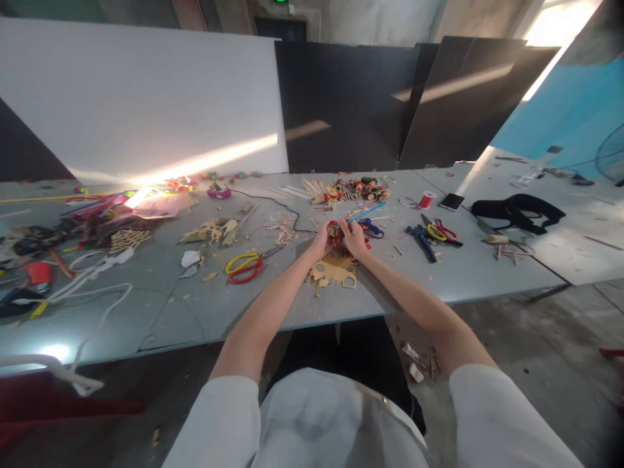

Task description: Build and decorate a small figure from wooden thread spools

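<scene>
Near the middle of the table, my left hand (322,242) is closed round a small red and tan piece (333,229). My right hand (354,238) pinches a thin blue stick (366,212), which slants up to the right; its lower end meets the small piece. The two hands are close together. Just below them lies a tan sheet with round holes (336,272). A blue glue gun (371,227) rests right behind my right hand, partly hidden by it.
Red and yellow handled scissors (245,266) lie left, pliers (423,244) and more scissors (440,230) right. Behind are small red and tan rolls (370,190), a red thread spool (427,199), a phone (452,201) and a black cap (519,211). Mixed scraps cover the far left.
</scene>
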Demonstrator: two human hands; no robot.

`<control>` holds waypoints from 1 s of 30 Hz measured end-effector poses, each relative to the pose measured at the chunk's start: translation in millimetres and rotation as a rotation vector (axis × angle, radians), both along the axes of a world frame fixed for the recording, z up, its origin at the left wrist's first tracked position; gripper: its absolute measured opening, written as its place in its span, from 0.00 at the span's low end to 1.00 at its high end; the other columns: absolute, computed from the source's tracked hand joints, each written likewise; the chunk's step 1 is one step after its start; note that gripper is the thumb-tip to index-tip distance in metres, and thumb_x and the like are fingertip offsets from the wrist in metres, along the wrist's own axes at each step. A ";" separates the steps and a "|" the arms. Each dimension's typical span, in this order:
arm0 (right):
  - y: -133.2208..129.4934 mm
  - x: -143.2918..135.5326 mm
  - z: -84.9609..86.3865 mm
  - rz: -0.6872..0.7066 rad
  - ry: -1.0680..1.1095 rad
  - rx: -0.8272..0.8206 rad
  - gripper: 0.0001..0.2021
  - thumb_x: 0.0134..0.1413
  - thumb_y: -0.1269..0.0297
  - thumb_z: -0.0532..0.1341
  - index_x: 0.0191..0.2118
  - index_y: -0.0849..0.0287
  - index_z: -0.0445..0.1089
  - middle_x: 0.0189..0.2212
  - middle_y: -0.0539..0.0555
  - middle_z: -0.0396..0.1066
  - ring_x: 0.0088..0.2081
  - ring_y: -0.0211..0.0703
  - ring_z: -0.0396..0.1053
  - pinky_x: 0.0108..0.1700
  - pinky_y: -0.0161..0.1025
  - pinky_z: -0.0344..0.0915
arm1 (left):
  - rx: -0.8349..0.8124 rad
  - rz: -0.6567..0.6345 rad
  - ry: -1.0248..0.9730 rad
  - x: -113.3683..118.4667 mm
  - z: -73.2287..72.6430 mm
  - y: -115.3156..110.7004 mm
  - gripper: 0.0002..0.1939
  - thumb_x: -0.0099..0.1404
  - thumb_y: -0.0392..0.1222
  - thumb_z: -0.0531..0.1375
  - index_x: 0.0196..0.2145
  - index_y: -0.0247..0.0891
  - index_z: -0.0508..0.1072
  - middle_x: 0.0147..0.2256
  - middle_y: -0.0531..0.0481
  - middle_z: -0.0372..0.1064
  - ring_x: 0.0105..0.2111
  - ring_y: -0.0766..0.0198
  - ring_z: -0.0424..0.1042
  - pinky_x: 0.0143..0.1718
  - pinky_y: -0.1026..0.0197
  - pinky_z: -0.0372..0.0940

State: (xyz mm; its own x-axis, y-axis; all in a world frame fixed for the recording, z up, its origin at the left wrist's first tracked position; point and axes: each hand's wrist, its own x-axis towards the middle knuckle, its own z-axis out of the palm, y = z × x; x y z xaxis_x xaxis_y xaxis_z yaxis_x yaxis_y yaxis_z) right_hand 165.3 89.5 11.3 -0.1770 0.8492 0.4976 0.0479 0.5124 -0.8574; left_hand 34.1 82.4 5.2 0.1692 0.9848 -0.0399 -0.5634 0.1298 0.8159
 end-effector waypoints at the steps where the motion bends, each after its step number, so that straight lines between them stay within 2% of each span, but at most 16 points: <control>1: 1.0 0.2 -0.6 -0.002 -0.004 0.015 0.29 0.64 0.28 0.58 0.40 0.53 0.69 0.25 0.48 0.72 0.25 0.42 0.69 0.30 0.39 0.70 | -0.001 -0.001 0.003 -0.1 -0.4 0.4 0.29 0.77 0.54 0.50 0.21 0.40 0.68 0.18 0.51 0.63 0.17 0.67 0.64 0.24 0.63 0.63; 11: 8.3 0.2 -5.3 -0.062 -0.026 0.005 0.28 0.63 0.28 0.58 0.40 0.51 0.68 0.27 0.50 0.72 0.29 0.45 0.70 0.31 0.40 0.71 | -0.037 0.024 0.014 -0.3 -0.5 0.4 0.27 0.78 0.52 0.49 0.23 0.40 0.69 0.18 0.51 0.65 0.17 0.66 0.64 0.24 0.63 0.64; 17: 8.5 -0.4 -6.2 -0.018 0.004 -0.006 0.28 0.64 0.28 0.58 0.39 0.52 0.67 0.24 0.48 0.71 0.24 0.42 0.69 0.28 0.40 0.69 | -0.069 0.043 -0.001 0.0 0.4 0.8 0.27 0.77 0.53 0.51 0.22 0.40 0.69 0.18 0.51 0.64 0.17 0.66 0.63 0.23 0.63 0.63; 24: 9.4 0.5 -6.6 -0.060 -0.002 0.032 0.28 0.66 0.29 0.56 0.38 0.52 0.67 0.26 0.49 0.73 0.26 0.42 0.71 0.32 0.39 0.70 | -0.057 0.058 -0.005 0.7 2.0 -0.2 0.25 0.77 0.52 0.52 0.22 0.40 0.68 0.18 0.51 0.64 0.17 0.67 0.63 0.21 0.63 0.60; 30: 10.2 0.7 -6.8 -0.045 -0.032 0.029 0.29 0.64 0.28 0.57 0.37 0.52 0.66 0.25 0.48 0.72 0.25 0.42 0.69 0.30 0.39 0.69 | -0.077 0.055 0.026 1.2 5.2 -3.3 0.27 0.77 0.55 0.52 0.22 0.41 0.67 0.17 0.52 0.63 0.16 0.67 0.62 0.22 0.65 0.60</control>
